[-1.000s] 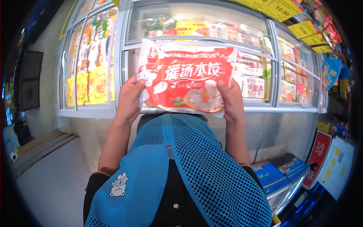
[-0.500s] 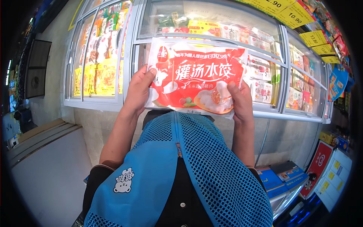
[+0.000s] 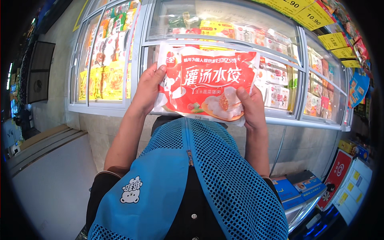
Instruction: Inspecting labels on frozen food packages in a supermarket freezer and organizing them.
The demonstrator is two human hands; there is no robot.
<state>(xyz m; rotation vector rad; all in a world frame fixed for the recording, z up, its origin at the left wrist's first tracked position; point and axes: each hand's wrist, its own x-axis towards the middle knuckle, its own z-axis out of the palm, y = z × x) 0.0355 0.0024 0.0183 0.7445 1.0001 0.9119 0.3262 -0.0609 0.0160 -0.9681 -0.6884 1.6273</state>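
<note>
Bright light fills a glass-lidded freezer that runs across the upper half of the view. Before it, the red-and-white bag is held up with its printed face showing, its lower edge just above the vest in the picture. It lies between the two hands, long axis running left to right and dipping a little toward the right. Neither hand is clearly nearer: the left hand grips the left end, thumb on the front, and the right hand grips the lower right end the same way. Fingers behind the bag are hidden.

Compared with half a second ago, the bag sits slightly further left in view; both hands keep their places at its ends. A second ago its print was blurred; now it is crisp.

Farther out, packs fill the freezer's left bay, and yellow price tags hang at upper right. Blue boxes sit at lower right, near a red panel. What stands along the dark left rim is hard to make out.
</note>
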